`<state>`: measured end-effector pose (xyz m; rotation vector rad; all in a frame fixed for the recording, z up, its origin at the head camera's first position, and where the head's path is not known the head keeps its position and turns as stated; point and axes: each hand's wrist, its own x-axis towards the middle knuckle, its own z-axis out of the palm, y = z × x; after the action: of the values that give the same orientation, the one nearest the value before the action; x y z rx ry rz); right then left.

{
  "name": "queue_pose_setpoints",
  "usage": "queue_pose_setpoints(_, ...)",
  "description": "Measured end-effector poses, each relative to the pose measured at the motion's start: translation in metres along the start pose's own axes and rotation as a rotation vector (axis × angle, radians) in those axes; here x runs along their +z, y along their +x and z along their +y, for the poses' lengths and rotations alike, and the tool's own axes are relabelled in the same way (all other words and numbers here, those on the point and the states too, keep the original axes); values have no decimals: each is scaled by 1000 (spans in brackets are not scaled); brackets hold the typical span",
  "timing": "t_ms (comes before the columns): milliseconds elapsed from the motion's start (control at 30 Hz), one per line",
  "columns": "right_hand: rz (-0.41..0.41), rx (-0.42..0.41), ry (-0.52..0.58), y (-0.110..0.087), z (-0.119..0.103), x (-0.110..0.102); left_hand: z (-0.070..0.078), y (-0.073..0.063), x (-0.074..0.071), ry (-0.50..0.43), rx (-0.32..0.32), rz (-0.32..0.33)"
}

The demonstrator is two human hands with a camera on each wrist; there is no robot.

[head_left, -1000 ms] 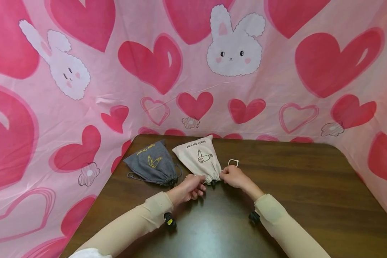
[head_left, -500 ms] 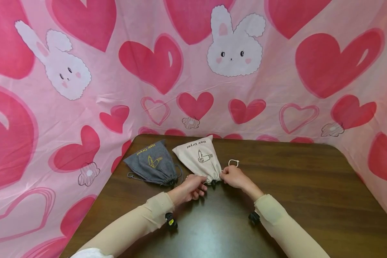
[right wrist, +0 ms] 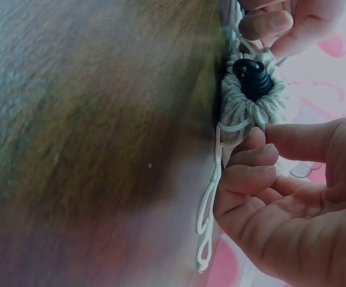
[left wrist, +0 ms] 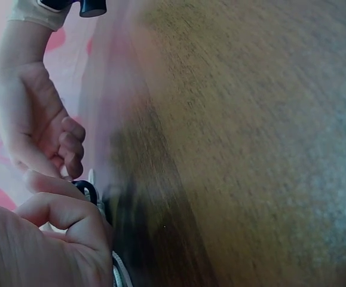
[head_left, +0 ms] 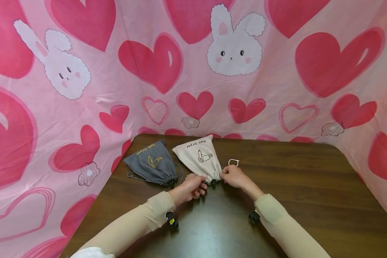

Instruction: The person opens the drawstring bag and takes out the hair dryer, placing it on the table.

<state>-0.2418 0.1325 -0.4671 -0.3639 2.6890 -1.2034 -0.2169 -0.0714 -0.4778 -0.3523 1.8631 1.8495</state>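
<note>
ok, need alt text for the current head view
A person's left grip and right grip pinch at either side of the gathered mouth of a cream cloth drawstring bag printed "Hair Dryer". Left of it, a grey cloth drawstring bag lies on a brown wooden table; behind hangs a pink heart-and-rabbit fabric backdrop.

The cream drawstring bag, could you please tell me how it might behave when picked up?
The cream bag would probably flex, since its cloth gathers into soft pleats at the mouth. It may weigh more than cloth alone, as a black ribbed piece pokes out there. It seems unlikely to roll, lying broad side down on the table.
</note>
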Motion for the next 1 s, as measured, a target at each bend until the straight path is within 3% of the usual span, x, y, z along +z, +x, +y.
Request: queue_pose_setpoints(1000,-29,12,27,0,2,-2,0,2,-4,-12,-22,-14)
